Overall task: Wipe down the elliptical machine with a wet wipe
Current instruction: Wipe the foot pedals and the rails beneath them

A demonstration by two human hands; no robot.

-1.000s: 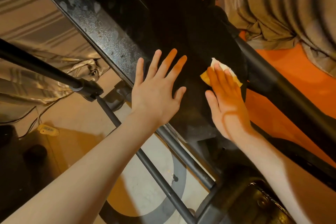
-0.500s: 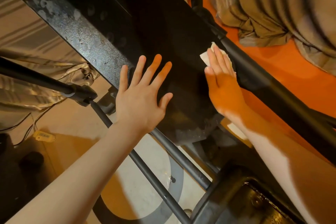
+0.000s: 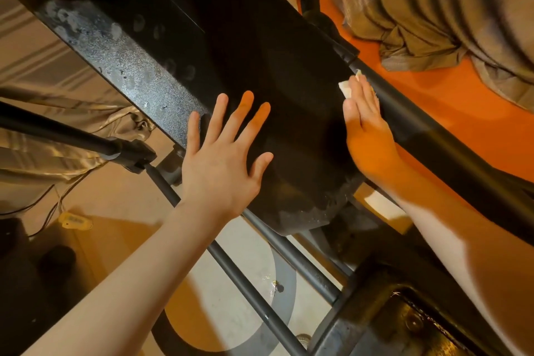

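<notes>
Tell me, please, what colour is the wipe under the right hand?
White: the wipe peeks out beneath the right hand's fingers; the head view, the only one, shows it.

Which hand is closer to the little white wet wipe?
The right hand. Its straight fingers press the small white wet wipe against the black machine housing. The left hand lies flat on the housing, apart from the wipe.

Both hands on housing [image 3: 260, 46] — wipe [image 3: 345, 88] rightward.
</notes>
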